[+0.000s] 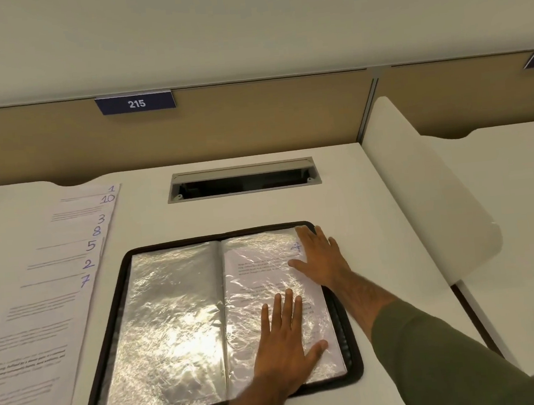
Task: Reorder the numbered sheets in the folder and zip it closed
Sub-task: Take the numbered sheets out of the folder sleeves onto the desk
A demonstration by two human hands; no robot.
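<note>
A pale surface [373, 212] is seen filling most of the head view; behind it a tan partition [252, 123] is set, and at the right a white rounded divider [419, 189] is stood on edge. The folder [350, 356], black-rimmed with its zip undone, is laid open flat in the middle of the surface, near the front edge; its left page [166, 324] is shown as a crinkled, shiny clear sleeve in which no sheet can be made out. To the left of the folder, apart from it, a fan of numbered sheets [42, 302] is spread on the surface; the blue numbers 1, 10, 3, 8, 5, 2 and 7 can be read from back to front. On the right page of the folder a printed sheet [260, 283] is held inside the sleeve; a blue mark is written at its top right corner, but it cannot be read. The left hand [284, 346] is laid flat, fingers straight, on the lower part of that page; nothing is grasped by it. The right hand [322, 259], reached in from a green sleeve [433, 349], is likewise spread flat on the page's upper right edge; nothing is gripped. A grey cable slot [244, 180] is cut into the surface behind the folder; a small blue label [136, 103] marked 215 is fixed to the top of the partition.
</note>
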